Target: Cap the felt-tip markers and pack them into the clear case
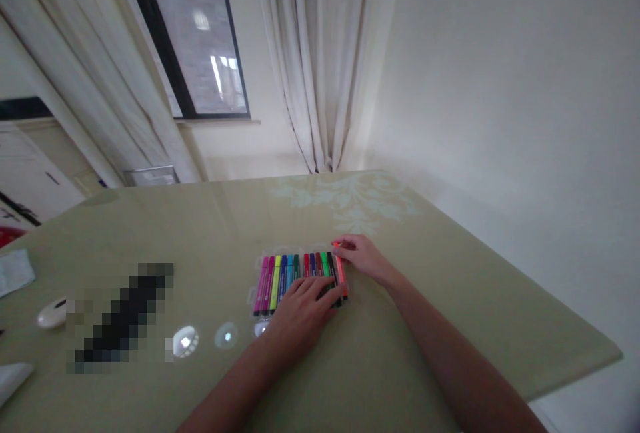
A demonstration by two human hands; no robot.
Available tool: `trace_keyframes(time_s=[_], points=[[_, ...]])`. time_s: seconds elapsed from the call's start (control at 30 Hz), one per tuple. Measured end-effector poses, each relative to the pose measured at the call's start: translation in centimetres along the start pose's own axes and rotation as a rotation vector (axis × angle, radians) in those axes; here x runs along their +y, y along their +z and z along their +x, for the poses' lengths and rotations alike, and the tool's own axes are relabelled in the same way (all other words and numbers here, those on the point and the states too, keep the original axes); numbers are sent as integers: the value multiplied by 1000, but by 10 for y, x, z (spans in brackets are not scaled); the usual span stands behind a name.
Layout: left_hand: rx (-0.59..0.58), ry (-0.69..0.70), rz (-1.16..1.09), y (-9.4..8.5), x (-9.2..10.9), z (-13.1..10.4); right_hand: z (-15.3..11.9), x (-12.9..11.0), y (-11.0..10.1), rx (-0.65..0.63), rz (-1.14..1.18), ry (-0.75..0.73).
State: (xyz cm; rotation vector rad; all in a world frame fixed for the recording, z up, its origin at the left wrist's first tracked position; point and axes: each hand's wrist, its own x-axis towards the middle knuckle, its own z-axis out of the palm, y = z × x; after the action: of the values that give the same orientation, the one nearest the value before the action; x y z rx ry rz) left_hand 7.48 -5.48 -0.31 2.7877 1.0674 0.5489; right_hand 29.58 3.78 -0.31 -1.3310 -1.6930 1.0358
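Observation:
A row of coloured markers (279, 286) lies side by side in a clear plastic tray (251, 296) on the table. My left hand (305, 310) rests over the lower right part of the row, fingers stretched out, covering several of the markers. At the row's right end is an orange marker (342, 274). The thumb and fingertips of my right hand (361, 256) are closed on its upper end. The left thumb lies across the lower part of the row, close to that same marker.
The pale green table (425, 326) has a floral pattern near its far edge. On the left are a white mouse (52, 314), a blurred-out dark object (125, 316) and a pale cloth or tissue (16, 272). A wall stands right; curtains (320, 53) hang behind.

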Motion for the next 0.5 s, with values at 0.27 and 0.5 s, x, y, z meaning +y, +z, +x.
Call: trace_keyframes(time_s=[0.27,0.5], points=[[5,6,18,3,0,-1,-1,-5,-3,4,56,59],[8,16,42,4,-1,-2,-2,-6,-3,-26,-149,-14]])
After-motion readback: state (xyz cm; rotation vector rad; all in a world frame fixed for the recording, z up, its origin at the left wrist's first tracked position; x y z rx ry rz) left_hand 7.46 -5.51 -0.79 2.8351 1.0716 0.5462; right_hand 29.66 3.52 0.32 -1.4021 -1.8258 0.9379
